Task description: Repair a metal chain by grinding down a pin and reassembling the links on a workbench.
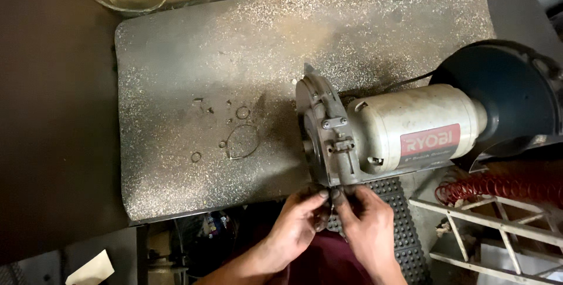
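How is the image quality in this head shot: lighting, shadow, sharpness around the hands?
Head view: light falls brightest on the speckled bench top; the left margin and the space under the bench are in deep shadow; the bench grinder is sharp; left hand and right hand are dim and slightly soft.

Whatever small dark piece the left hand (299, 220) and right hand (366, 223) pinch is hidden by fingers, and the grinder's (410, 129) right wheel guard runs off the edge.

Grit-speckled metal benchtop (176, 56) | thin wire loop (242, 142) and small rings (196, 156) lying loose near its middle | coiled red hose (498, 186) at right | black studded rubber mat (402, 226) below | pale wooden frame (487, 226) beside it
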